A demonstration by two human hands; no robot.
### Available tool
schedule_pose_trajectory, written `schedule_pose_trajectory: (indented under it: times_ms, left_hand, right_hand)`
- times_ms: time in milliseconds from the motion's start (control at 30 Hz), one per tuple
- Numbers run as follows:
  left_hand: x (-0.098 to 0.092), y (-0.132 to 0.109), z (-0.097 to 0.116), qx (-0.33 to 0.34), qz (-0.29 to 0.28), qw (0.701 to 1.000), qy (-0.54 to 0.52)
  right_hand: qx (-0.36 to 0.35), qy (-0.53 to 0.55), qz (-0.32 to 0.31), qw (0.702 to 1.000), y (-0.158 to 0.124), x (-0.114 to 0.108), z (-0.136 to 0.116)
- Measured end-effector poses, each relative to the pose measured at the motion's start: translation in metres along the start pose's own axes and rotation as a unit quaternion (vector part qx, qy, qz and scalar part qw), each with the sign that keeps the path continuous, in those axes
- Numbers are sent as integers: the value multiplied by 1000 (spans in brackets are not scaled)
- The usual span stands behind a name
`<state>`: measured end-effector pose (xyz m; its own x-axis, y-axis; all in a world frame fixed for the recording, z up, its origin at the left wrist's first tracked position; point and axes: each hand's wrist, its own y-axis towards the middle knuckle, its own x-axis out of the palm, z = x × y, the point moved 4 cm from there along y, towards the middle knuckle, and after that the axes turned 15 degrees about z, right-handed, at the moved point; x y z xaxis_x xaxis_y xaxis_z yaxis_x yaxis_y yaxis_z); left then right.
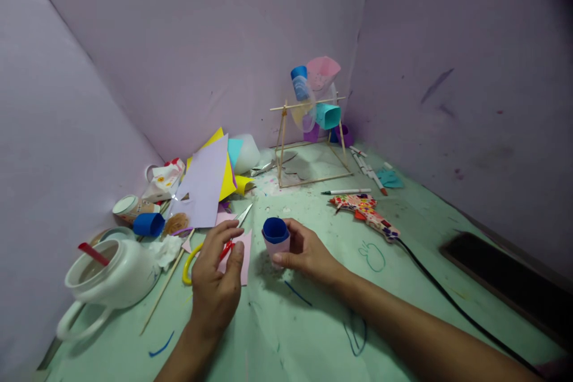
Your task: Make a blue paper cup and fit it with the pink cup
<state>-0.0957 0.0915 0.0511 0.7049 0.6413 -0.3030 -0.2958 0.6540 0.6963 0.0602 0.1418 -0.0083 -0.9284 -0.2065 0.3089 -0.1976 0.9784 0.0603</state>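
My right hand (308, 253) grips a small paper cup (276, 239), blue inside with a pale pink outer band, upright over the green table. To its left my left hand (219, 271) hovers with fingers apart and nothing held. Beneath the left hand lie scissors (191, 265) with yellow and red handles, their blades pointing away, partly hidden by the fingers. A pink paper piece (245, 256) lies under them. At the back stands a stick frame (281, 149) carrying a wheel with coloured paper cups, among them a turquoise one (329, 115).
A white teapot-like vessel (129, 274) stands at left, beside a blue paper cup (149, 224). Coloured paper sheets (203, 185) lean behind. On the right are a patterned glue gun (364, 209) with a black cord, several markers (364, 164) and a dark phone-like slab (505, 274).
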Motion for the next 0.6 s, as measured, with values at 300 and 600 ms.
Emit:
schedule_pose_trajectory:
  times_ms: [300, 600]
  left_hand:
    - [3, -7, 22, 178, -28, 983, 39]
    - [13, -14, 19, 63, -69, 992, 85]
  right_hand:
    - [-209, -267, 34, 940, -14, 3, -9]
    - [-400, -353, 9, 846, -22, 12, -19]
